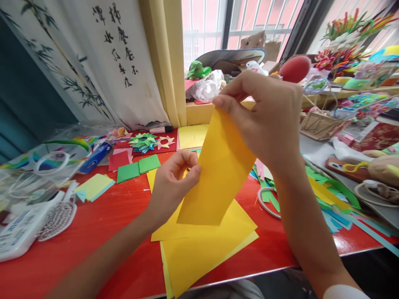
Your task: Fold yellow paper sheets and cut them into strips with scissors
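Paper (218, 174) yellow, seemingly folded double; right hand (271, 120) pinches top corner, left hand (173, 182) pinches side edge.

folded yellow paper (218, 174) (tilted), held aloft

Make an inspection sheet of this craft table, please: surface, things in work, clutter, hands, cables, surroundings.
Surface: red table, glossy, mostly covered.
Things in work: yellow paper held up, tilted; yellow sheets stacked flat beneath it.
Clutter: green squares, paper stars, blue tube, paper strips, plastic bag, woven basket.
Hands: left hand pinches the paper's left edge; right hand pinches its top corner.
Cables: white loop by the right forearm; cannot tell whether it is a cable.
Surroundings: barred window, yellow curtain, ink scroll, craft flowers.
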Motion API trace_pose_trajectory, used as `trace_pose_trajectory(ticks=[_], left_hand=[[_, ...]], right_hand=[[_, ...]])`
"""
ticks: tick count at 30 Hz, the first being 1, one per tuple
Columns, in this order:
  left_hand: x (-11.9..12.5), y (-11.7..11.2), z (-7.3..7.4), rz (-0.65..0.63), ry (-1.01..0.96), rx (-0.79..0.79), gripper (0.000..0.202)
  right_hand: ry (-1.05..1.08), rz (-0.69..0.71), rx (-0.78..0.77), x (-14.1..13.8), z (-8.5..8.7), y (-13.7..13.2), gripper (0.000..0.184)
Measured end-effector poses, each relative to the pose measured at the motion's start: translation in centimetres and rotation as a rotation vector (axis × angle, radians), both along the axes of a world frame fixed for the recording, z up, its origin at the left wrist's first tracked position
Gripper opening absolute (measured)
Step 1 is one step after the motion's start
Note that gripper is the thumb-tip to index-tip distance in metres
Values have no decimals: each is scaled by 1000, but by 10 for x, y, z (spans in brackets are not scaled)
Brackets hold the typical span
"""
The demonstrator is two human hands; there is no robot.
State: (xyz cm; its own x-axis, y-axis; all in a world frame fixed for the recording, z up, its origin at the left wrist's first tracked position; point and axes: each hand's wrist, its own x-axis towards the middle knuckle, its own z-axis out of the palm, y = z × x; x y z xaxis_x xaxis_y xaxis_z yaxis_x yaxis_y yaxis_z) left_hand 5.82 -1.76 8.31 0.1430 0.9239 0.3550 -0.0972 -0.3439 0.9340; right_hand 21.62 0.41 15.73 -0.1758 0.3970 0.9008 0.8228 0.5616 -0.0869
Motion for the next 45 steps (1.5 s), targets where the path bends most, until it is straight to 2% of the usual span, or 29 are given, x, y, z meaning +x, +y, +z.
trace_pose_trajectory(ticks=[5, 11, 17, 23, 31, 35, 40, 42, 45], left_hand=[[-1, 0, 1, 50, 14, 33, 5], [-2, 0, 1, 46, 24, 65, 4], [-2, 3, -5, -31, 43, 74, 5], [-1, 6, -11, -95, 90, 24, 5], [-5, 9, -9, -117, 219, 58, 9], [-7, 9, -10, -33, 224, 156, 10], [-9, 7, -10, 101, 97, 441, 13], [-12, 7, -6, 148, 24, 524, 15], [-17, 10, 1, 261, 19, 486, 20]], right_hand=[[35, 5, -5, 6, 1, 3, 17], [60, -14, 34, 15, 3, 7, 17], [176, -122, 163, 42, 4, 25, 9], [213, -214, 192, 65, 6, 34, 7], [195, -360, 190, 76, 2, 38, 12], [187, -398, 138, 74, -3, 44, 16], [164, -474, 8, 64, -7, 51, 18], [161, -411, -19, 58, -8, 51, 18], [143, -237, -61, 47, -6, 44, 15]])
